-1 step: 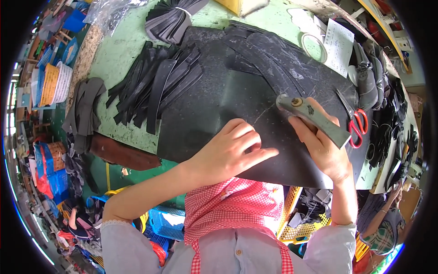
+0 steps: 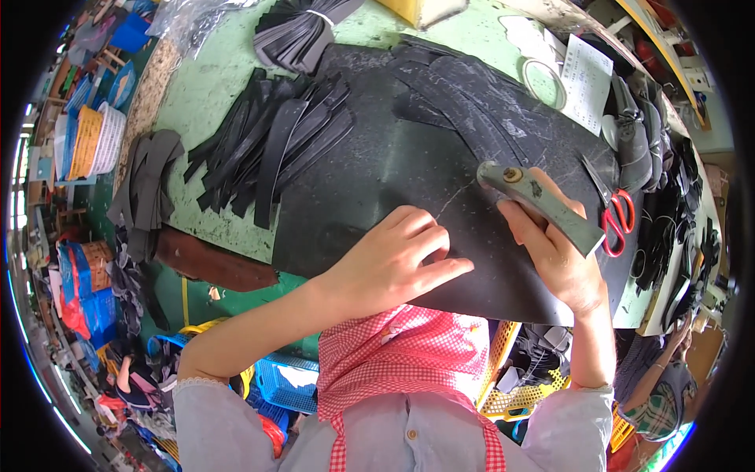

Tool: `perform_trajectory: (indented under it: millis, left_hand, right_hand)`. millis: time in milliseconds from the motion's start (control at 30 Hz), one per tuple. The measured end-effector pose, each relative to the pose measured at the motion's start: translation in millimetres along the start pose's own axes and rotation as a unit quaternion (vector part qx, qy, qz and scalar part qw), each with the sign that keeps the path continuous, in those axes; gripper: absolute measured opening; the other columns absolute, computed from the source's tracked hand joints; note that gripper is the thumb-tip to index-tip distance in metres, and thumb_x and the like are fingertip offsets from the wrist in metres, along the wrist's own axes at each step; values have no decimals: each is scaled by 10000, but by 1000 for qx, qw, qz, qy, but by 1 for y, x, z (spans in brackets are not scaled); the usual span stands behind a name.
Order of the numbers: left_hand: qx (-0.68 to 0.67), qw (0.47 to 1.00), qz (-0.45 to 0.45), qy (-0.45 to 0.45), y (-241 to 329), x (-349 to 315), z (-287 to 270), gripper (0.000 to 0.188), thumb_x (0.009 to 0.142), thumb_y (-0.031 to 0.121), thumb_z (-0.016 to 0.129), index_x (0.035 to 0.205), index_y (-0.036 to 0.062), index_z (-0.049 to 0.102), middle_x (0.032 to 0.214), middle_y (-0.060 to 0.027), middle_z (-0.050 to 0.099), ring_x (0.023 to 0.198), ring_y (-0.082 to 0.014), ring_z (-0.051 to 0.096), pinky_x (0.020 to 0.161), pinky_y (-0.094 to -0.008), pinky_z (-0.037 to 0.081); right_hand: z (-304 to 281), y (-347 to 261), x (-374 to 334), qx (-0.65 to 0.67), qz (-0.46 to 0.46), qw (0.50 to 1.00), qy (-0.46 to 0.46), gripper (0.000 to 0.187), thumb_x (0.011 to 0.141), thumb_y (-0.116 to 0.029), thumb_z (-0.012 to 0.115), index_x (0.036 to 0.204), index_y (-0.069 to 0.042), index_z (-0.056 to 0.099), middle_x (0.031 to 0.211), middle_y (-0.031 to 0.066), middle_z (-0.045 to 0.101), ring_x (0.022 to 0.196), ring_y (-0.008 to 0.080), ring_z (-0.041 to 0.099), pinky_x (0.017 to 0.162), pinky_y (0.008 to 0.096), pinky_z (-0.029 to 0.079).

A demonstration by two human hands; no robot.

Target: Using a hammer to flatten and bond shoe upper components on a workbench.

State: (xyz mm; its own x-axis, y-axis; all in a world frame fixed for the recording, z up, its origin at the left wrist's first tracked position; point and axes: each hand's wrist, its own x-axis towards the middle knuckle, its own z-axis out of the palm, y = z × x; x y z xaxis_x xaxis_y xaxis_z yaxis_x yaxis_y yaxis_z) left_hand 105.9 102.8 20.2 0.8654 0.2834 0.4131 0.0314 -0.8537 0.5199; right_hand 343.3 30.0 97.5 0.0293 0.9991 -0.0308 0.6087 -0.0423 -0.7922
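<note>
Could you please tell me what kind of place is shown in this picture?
It is probably a manufacturing workshop: dark strips are spread over a worktable, scissors lie within reach, and the right hand holds a hammer.

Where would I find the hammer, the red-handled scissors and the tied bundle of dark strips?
Hammer (image 2: pixel 550 208): head view, on its metal head.
Red-handled scissors (image 2: pixel 610 199): head view, near the pivot.
Tied bundle (image 2: pixel 294 39): head view, on its fanned strips.
</note>
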Motion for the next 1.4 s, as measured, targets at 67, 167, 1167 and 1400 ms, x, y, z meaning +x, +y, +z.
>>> perform_trajectory:
  millis: [67,167,1167,1400]
  left_hand:
    - [-52,996,-72,-25,8,-1,-23,368,813,99,821,1177,149,803,948,-4,652,820,-231,640,788,-363,551]
    - [-182,954,-66,228,0,9,-48,398,942,2,748,1330,7,658,922,-52,722,726,-112,649,627,-282,532]
    - [-387,759,-308,424,0,2,-54,330,1100,161,605,1416,68,571,833,-71,695,557,-81,623,442,-192,431]
    - [-404,755,-283,431,10,1,-50,312,1114,165,580,1408,61,580,846,-57,677,494,-56,525,427,-198,361]
  right_hand:
    - [2,-5,0,50,85,995,-28,108,1022,-58,690,1111,-6,655,847,96,661,780,82,675,624,286,511]
    - [15,-7,-1,185,183,964,-61,187,1015,-42,687,1187,-6,621,953,68,697,834,106,699,618,256,533]
    - [117,-41,4,343,55,927,-139,730,857,-73,898,1472,-67,504,1076,50,696,953,96,689,793,271,583]
    - [117,-29,-6,328,85,937,-82,401,908,0,808,1234,-29,577,838,8,660,725,50,616,626,230,524]
